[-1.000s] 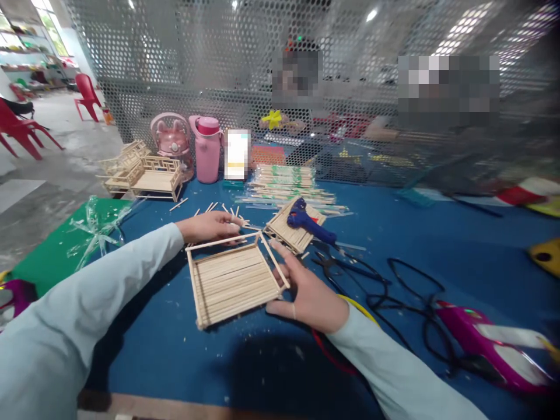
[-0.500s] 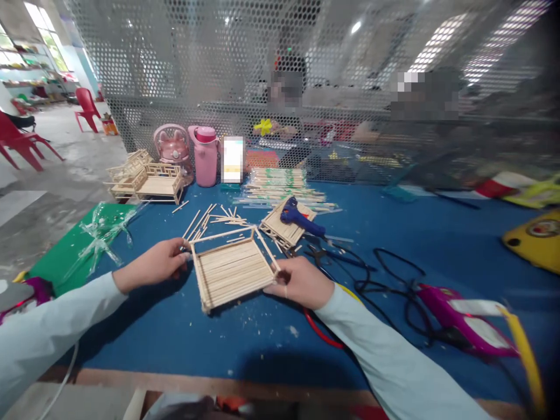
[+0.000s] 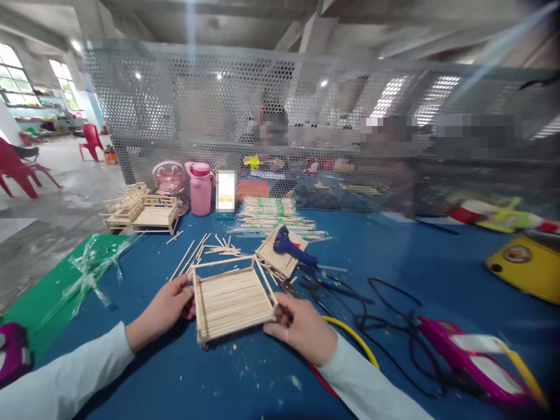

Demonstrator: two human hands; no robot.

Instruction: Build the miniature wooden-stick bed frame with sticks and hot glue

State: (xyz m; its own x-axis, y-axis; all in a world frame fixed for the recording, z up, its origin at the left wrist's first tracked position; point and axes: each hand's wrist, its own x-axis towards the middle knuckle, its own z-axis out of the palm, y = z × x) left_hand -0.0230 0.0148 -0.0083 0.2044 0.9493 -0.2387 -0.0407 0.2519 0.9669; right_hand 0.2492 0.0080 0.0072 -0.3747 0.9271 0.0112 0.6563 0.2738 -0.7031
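Between my two hands is a small frame of pale wooden sticks (image 3: 234, 302), with a slatted base and thin raised rails. My left hand (image 3: 171, 304) grips its left side, fingers curled round the edge. At the right corner my right hand (image 3: 301, 326) pinches it, thumb below and fingertips partly hidden. Just behind lies a second slatted stick panel (image 3: 280, 262) with a blue glue gun (image 3: 292, 248) resting on it. Loose sticks (image 3: 223, 248) are scattered behind the frame. At the back left stands a finished-looking piece of miniature stick furniture (image 3: 153, 214).
Bundled sticks (image 3: 269, 213) lie before a perforated metal screen (image 3: 192, 105), with people behind it. A pink flask (image 3: 200, 192) and a phone (image 3: 226, 192) stand nearby. Pliers (image 3: 317, 289), black cables (image 3: 371, 321) and a purple device (image 3: 476, 361) occupy the right. Plastic wrap (image 3: 90, 274) lies left.
The camera view has tilted up, so the table and everything on it sit lower in the picture. Both hands still hold the stick frame, which keeps nearly the same tilt.
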